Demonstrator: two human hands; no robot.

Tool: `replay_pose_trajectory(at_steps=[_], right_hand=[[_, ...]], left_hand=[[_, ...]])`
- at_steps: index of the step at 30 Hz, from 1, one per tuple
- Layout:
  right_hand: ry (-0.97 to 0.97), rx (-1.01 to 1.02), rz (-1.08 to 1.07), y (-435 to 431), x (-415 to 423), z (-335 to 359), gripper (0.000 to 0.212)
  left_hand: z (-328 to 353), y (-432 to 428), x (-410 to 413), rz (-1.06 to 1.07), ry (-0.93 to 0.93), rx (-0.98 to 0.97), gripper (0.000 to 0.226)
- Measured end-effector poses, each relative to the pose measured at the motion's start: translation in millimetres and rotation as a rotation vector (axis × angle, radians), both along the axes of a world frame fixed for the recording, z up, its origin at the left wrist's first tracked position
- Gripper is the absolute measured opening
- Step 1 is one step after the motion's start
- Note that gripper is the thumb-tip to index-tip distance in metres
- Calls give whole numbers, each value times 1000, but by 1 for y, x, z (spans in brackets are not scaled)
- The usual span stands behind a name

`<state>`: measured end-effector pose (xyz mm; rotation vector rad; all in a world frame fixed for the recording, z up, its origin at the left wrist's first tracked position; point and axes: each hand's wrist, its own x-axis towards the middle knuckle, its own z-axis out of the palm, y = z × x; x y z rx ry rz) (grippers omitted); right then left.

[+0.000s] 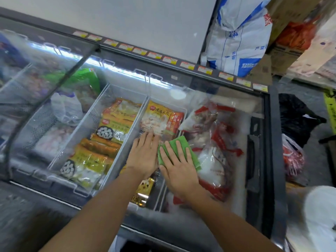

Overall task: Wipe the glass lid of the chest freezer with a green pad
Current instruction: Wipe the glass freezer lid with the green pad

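My right hand (179, 166) lies flat on the pad (182, 142), fingers (168, 151) straight and spread. It presses the pad down on the lid (236, 110) and grips nothing. My left hand (143, 155) is also flat on the glass, fingers straight and holding nothing. It sits just beside the pad's left edge; I cannot tell whether it touches it.

The pad lies under my right palm and shows past the fingertips and along the hand's right side. Its long axis runs roughly with my fingers, away from me. So the right hand is the working one, and I judge the left is only bracing.

The widest stretch of glass is to the right of the pad. It looks hazy there, over the red and white packets (216, 160). That stretch ends at the black handle (252, 160) and then the freezer (276, 142) frame. Ahead, the glass runs up to the strip of labels (189, 66). To the left, my own left hand blocks the sweep, and beyond it a second lid (45, 70) overlaps this one. I would stroke rightward first and stop short of the handle.
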<state>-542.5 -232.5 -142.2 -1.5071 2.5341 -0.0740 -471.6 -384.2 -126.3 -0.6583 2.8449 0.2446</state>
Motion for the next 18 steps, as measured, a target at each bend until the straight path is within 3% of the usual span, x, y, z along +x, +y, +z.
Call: replay_pose_trajectory(at_steps=[9,18], right_hand=[[39,-76,-30,12,83,-14,57],[70,-18,-91,11,199,-67,70]], left_hand=[[6,-18,56,-152,-29,-39,76],[-2,-40,114,-229,8,-111,66]])
